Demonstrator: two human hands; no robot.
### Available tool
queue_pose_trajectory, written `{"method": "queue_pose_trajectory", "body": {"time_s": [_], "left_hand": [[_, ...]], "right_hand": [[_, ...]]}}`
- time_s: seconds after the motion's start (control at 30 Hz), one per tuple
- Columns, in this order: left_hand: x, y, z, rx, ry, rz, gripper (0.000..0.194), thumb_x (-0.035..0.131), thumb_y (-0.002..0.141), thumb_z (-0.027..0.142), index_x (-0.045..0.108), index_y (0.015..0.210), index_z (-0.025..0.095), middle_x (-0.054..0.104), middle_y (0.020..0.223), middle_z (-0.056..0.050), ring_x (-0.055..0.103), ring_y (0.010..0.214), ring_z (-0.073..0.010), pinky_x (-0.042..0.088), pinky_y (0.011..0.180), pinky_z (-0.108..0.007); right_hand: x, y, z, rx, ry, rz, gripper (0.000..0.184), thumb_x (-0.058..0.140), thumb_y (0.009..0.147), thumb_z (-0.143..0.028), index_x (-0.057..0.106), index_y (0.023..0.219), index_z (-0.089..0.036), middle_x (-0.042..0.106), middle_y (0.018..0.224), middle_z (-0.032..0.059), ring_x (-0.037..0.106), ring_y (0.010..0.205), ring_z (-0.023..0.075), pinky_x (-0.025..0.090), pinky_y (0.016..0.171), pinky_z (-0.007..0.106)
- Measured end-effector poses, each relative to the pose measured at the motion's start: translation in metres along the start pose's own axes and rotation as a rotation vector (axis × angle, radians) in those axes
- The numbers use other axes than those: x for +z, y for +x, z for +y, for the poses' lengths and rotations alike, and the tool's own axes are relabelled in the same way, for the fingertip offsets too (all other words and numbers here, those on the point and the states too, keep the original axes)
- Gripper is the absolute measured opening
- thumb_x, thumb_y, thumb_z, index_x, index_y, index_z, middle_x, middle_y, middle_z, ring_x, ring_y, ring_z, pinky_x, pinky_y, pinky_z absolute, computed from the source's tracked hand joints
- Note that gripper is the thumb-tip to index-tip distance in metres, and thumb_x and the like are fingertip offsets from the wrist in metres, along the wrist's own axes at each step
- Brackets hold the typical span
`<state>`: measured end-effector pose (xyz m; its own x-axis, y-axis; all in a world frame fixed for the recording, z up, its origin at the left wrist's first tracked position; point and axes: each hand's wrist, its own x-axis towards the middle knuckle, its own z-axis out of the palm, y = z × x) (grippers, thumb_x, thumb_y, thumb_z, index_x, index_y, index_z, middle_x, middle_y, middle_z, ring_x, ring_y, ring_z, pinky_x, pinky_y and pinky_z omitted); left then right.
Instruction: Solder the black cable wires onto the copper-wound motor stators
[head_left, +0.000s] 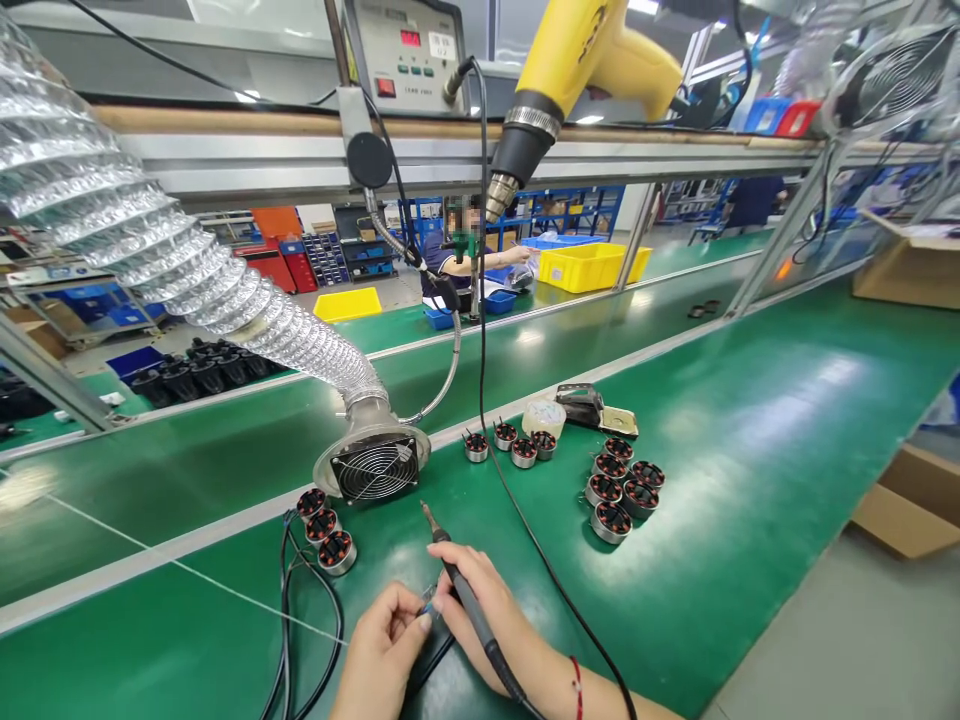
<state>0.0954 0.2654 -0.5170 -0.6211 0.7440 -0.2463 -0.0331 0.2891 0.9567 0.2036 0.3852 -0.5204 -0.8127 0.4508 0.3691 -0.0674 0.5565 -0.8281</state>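
My right hand (487,610) is closed round a black soldering iron (459,580), whose tip points up and away toward the fume fan (373,466). My left hand (382,645) pinches a small part with a blue end (427,605) right beside the iron's handle; what it is I cannot make out. Both hands rest low over the green mat (750,450). Three small round motor stators (326,525) lie just left of the fan, with black cables beside them.
More stators sit in groups at the middle (514,445) and to the right (622,490), by a white tub (544,414) and a black iron stand (589,405). A foil duct (150,240), a yellow heat gun (577,70) and a soldering station (409,55) hang above. A person works at the far bench.
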Motion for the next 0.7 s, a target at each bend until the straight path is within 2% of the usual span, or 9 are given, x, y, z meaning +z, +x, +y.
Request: {"method": "queue_pose_trajectory", "body": {"time_s": [0.1, 0.3, 0.37, 0.47, 0.53, 0.6, 0.7], "left_hand": [[0.001, -0.002, 0.000, 0.012, -0.011, -0.010, 0.042, 0.070, 0.064, 0.055, 0.053, 0.065, 0.017, 0.050, 0.061, 0.001, 0.041, 0.060, -0.0123, 0.035, 0.060, -0.023], [0.011, -0.012, 0.012, 0.052, 0.051, 0.096, 0.037, 0.063, 0.070, 0.052, 0.049, 0.065, 0.018, 0.048, 0.063, 0.002, 0.043, 0.062, -0.0135, 0.036, 0.063, -0.025], [0.008, -0.013, 0.014, 0.059, 0.130, 0.060, 0.031, 0.059, 0.073, 0.047, 0.049, 0.066, 0.019, 0.049, 0.066, 0.001, 0.045, 0.065, -0.0147, 0.036, 0.065, -0.026], [-0.004, -0.013, 0.015, 0.032, 0.292, -0.083, 0.019, 0.055, 0.074, 0.037, 0.050, 0.072, 0.019, 0.052, 0.070, 0.001, 0.047, 0.068, -0.0159, 0.035, 0.067, -0.026], [-0.010, -0.013, 0.016, 0.022, 0.380, -0.134, 0.014, 0.054, 0.075, 0.032, 0.050, 0.074, 0.019, 0.053, 0.072, 0.000, 0.047, 0.071, -0.0165, 0.034, 0.068, -0.026], [-0.012, -0.014, 0.016, 0.033, 0.398, -0.112, 0.013, 0.051, 0.077, 0.031, 0.049, 0.073, 0.019, 0.053, 0.071, 0.000, 0.047, 0.071, -0.0163, 0.033, 0.068, -0.026], [-0.008, -0.014, 0.012, 0.032, 0.314, -0.067, 0.018, 0.048, 0.079, 0.036, 0.047, 0.072, 0.020, 0.047, 0.066, 0.002, 0.043, 0.064, -0.0150, 0.032, 0.063, -0.025]], "right_hand": [[0.001, -0.001, 0.000, -0.027, -0.014, 0.017, 0.052, 0.049, 0.078, -0.001, 0.049, 0.126, -0.024, 0.062, 0.088, -0.0008, 0.055, 0.086, 0.0157, 0.044, 0.085, 0.033], [0.000, -0.001, -0.002, -0.039, -0.026, 0.029, 0.051, 0.047, 0.078, -0.001, 0.049, 0.123, -0.025, 0.062, 0.089, -0.0006, 0.056, 0.086, 0.0160, 0.046, 0.081, 0.032], [0.001, -0.001, -0.002, -0.061, -0.026, 0.043, 0.053, 0.046, 0.077, 0.000, 0.049, 0.124, -0.025, 0.061, 0.087, -0.0014, 0.056, 0.084, 0.0156, 0.046, 0.080, 0.031], [0.002, -0.001, -0.002, -0.068, -0.040, 0.043, 0.056, 0.046, 0.076, 0.000, 0.049, 0.125, -0.026, 0.062, 0.087, -0.0015, 0.056, 0.083, 0.0156, 0.047, 0.079, 0.030], [0.002, -0.001, -0.002, -0.052, -0.044, 0.044, 0.054, 0.046, 0.077, -0.001, 0.050, 0.126, -0.025, 0.062, 0.088, -0.0006, 0.057, 0.084, 0.0159, 0.048, 0.079, 0.030], [0.001, -0.002, -0.001, -0.035, -0.028, 0.044, 0.052, 0.047, 0.079, -0.003, 0.050, 0.126, -0.025, 0.062, 0.089, -0.0002, 0.059, 0.085, 0.0159, 0.049, 0.079, 0.030], [0.000, -0.002, 0.000, 0.018, 0.028, 0.039, 0.045, 0.048, 0.083, -0.008, 0.050, 0.125, -0.024, 0.063, 0.089, -0.0005, 0.060, 0.084, 0.0154, 0.049, 0.079, 0.029]]}}
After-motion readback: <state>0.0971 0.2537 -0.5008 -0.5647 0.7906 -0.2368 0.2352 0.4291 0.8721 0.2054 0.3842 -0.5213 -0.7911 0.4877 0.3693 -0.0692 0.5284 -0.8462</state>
